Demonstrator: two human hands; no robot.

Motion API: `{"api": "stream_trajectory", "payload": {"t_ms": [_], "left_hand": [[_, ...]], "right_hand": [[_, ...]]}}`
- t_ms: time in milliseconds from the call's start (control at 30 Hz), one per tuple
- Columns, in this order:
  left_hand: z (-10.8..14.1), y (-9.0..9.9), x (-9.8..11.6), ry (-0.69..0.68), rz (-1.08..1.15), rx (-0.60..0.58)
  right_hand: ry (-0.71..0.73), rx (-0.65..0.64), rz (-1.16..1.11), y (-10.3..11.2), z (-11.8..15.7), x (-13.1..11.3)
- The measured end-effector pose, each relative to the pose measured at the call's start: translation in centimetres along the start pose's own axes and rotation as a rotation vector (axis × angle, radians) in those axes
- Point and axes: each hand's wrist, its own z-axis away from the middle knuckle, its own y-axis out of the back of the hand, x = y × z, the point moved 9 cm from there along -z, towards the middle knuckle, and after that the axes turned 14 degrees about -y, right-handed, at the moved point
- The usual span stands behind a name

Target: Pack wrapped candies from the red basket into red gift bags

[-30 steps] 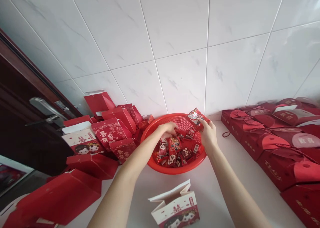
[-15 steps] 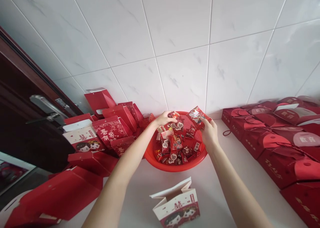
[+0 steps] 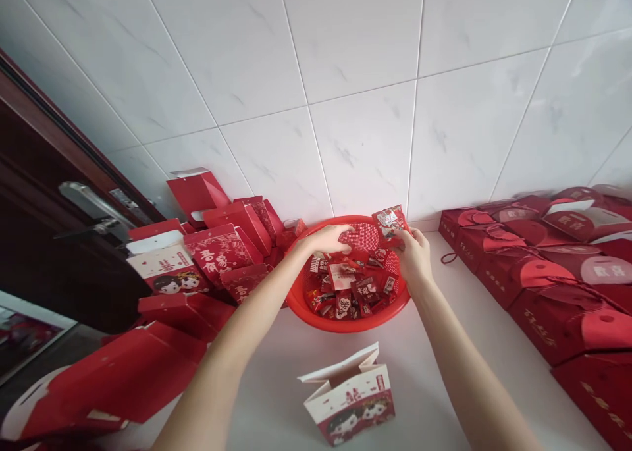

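A round red plastic basket stands against the tiled wall, with many small red candy packets inside. Over its left part is my left hand, fingers apart and nothing between them. At the basket's right rim my right hand pinches a red and white packet, which sticks up above the rim. In front of the basket an open paper bag stands upright, white above and dark red below, printed with two cartoon figures. Its inside is mostly hidden.
Red and white paper bags are piled at the left, near a dark door with a metal handle. Rows of red gift boxes stand at the right. All rest on a white counter.
The packets that were at my left hand's fingers are no longer there, and its fingers have spread. Packets in the basket have shifted. My right hand still holds its packet, now turned flatter.
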Motion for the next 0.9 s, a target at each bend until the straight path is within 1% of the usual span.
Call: {"api": "stream_trajectory", "payload": {"t_ms": [67,133,167,267,367,433,500,533,567,600,700,767,833,900], "left_hand": [[0.2,-0.2,0.4,0.002,-0.044,0.038],[0.1,-1.2,1.6,-0.036,-0.066,0.004],[0.0,-2.1,2.4,-0.064,-0.069,-0.04],[-0.2,-5.5,4.9,-0.129,-0.071,-0.227],[-0.3,-8.3,6.1,-0.125,-0.094,-0.365],[-0.1,-9.2,6.2,-0.118,-0.095,-0.413],[0.1,-8.9,5.9,-0.121,-0.065,-0.394],[0.2,-8.3,5.8,-0.128,-0.027,-0.353],[0.3,-7.3,5.8,-0.14,0.04,-0.283],[0.5,-6.1,5.8,-0.157,0.14,-0.186],[0.9,-2.0,5.7,-0.198,0.534,0.19],[1.0,-0.2,5.1,-0.196,0.709,0.404],[0.8,0.7,4.7,-0.203,0.73,0.558],[0.3,1.0,4.6,-0.216,0.668,0.65]], "right_hand": [[-0.001,-0.009,0.003,-0.1,0.0,0.0],[0.001,-0.015,0.005,-0.1,0.0,0.0],[0.001,-0.017,0.006,-0.1,0.1,0.0],[-0.002,-0.033,0.021,-0.3,0.2,0.0],[-0.004,-0.061,0.043,-0.6,0.3,0.0],[-0.007,-0.078,0.06,-0.9,0.3,0.0],[-0.01,-0.085,0.074,-0.9,0.2,0.0],[-0.011,-0.085,0.079,-0.9,0.1,0.1],[-0.012,-0.083,0.083,-0.8,0.0,0.1],[-0.016,-0.081,0.089,-0.7,0.0,0.2],[-0.044,-0.102,0.112,-0.8,0.1,0.6],[-0.07,-0.139,0.134,-1.3,0.4,0.7],[-0.091,-0.177,0.151,-1.8,0.8,0.8],[-0.112,-0.221,0.167,-2.4,1.3,0.8]]}}
